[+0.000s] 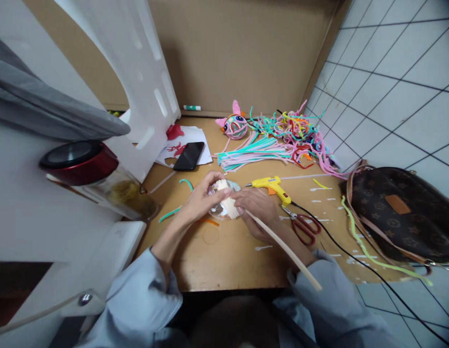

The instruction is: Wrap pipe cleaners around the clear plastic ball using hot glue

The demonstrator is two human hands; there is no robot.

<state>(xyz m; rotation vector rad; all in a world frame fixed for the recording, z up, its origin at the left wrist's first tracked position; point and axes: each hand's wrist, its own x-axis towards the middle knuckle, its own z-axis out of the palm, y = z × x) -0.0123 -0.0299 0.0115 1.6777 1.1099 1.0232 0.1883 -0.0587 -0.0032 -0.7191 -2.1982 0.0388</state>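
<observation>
My left hand [204,195] is closed around a clear plastic ball [217,211] a little above the table. Cream fuzzy strips cover part of the ball's upper side. A long cream pipe cleaner [287,251] runs from the ball under my right hand [258,208] and sticks out toward my right sleeve. The fingers of that hand are bent against the ball and the strip, with their tips partly hidden. Just beyond it lies a yellow glue gun [269,183]. Scissors with dark red handles [304,228] rest beside my right wrist.
Pink and turquoise pipe cleaners [255,153] lie behind my hands, near a round pink-eared figure [236,127]. A black phone [189,156] rests on paper. A glass bottle [117,186] stands left; a brown handbag [409,212] sits right. The glue gun's black cord [340,249] crosses the table.
</observation>
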